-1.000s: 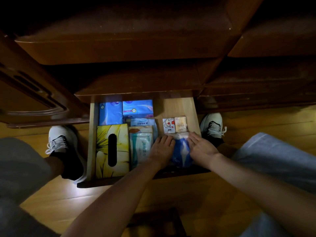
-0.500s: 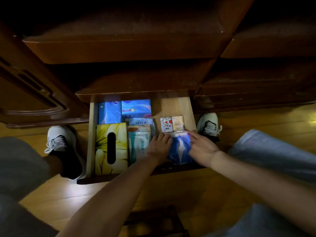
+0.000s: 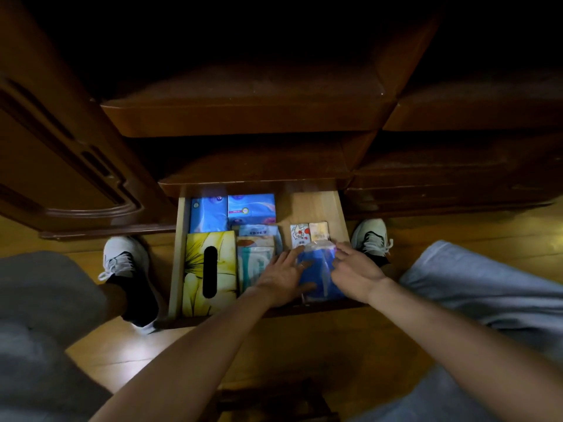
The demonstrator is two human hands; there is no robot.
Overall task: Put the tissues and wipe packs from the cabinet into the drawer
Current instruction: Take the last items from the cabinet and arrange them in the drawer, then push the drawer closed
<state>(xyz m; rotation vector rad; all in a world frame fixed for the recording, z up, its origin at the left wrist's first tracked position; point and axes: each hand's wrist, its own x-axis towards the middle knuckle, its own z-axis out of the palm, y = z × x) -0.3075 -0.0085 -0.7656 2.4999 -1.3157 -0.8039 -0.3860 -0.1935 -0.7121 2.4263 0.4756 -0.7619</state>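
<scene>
Change: since the earlier frames both hands have slid back along the blue pack (image 3: 316, 269), uncovering its clear crinkled far end; the left fingers have fanned wider.
Drawer: the drawer (image 3: 313, 205) is pulled out low from the dark cabinet (image 3: 243, 117), pale wood inside.
Drawer, far left: two blue tissue packs (image 3: 233, 210) side by side at the back.
Drawer, near left: a yellow flower-print tissue box (image 3: 210, 272) with a dark oval slot, lying flat.
Drawer, middle: wipe packs (image 3: 257, 248) stacked overlapping, between the yellow box and the blue pack.
Drawer, right: two small pocket packs (image 3: 309, 234) just behind the blue pack, touching its clear end.
Blue pack: near right corner of the drawer, lying flat.
Left hand: the left hand (image 3: 283, 277) lies palm down, fingers spread, on the pack's left side.
Right hand: the right hand (image 3: 355, 272) rests on the pack's right edge, fingers loosely curled; whether it pinches the wrapper, cannot tell.
Shoes: white shoes (image 3: 126, 260) on the wood floor either side of the drawer.
</scene>
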